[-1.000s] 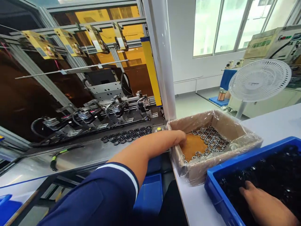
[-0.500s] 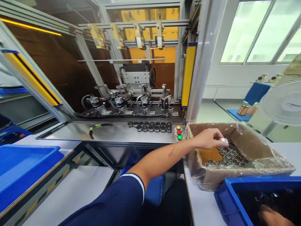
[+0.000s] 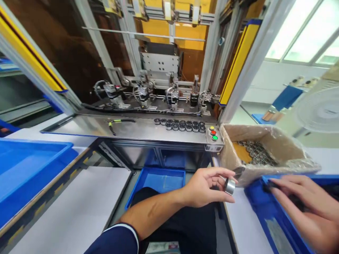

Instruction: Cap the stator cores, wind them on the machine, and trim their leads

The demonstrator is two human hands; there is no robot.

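My left hand (image 3: 205, 188) holds a short silver metal ring (image 3: 230, 186) between thumb and fingers, out in front of the cardboard box. Over the near rim of the right-hand blue bin (image 3: 265, 218) is my right hand (image 3: 309, 208), blurred, pinching a small black part (image 3: 270, 186) whose shape I cannot make out. The two held pieces are apart. Many more metal rings (image 3: 258, 153) lie in the plastic-lined cardboard box (image 3: 242, 173). Several black-centred rings (image 3: 182, 126) stand in rows on the steel ledge (image 3: 144, 133).
Pliers with green-and-black handles (image 3: 122, 121) lie on the ledge. Yellow, red and green buttons (image 3: 213, 133) sit at its right end. Behind are machine fixtures (image 3: 143, 93) between yellow side bars (image 3: 239, 63). Blue trays stand at left (image 3: 53, 144) and below (image 3: 159, 171).
My left hand has come out of the cardboard box toward me with the metal ring. My right hand has risen from inside the blue bin with a black part. The view has tilted down.
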